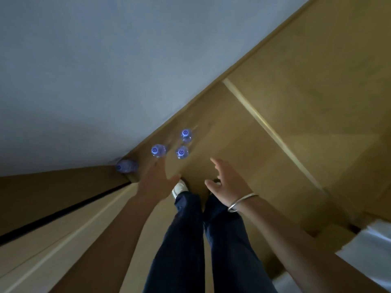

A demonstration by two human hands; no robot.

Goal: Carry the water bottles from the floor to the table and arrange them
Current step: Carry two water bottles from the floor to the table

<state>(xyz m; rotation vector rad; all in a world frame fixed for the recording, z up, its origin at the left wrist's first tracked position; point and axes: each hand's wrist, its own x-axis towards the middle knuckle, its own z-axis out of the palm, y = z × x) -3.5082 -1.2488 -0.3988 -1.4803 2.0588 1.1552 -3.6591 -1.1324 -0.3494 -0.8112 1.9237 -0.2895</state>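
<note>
Four water bottles (182, 152) stand on the floor (243, 144) by the wall's (105, 70) edge, at eleven o'clock from the white shoe (179, 188). Both hands, left hand (155, 179) and right hand (227, 183), reach down with spread fingers, holding nothing. The leftmost bottle looks blurry, maybe tipped.

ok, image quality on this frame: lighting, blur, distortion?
Head view: dim, with a blue-grey cast on the wall; wide-angle tilt skews the floor; bottle caps glow blue, bodies smeared; both the left hand and right hand look slightly soft, open and empty.

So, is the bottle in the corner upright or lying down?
Lying down. The corner bottle shows its side, while the other three bottles show only round caps from above.
</note>
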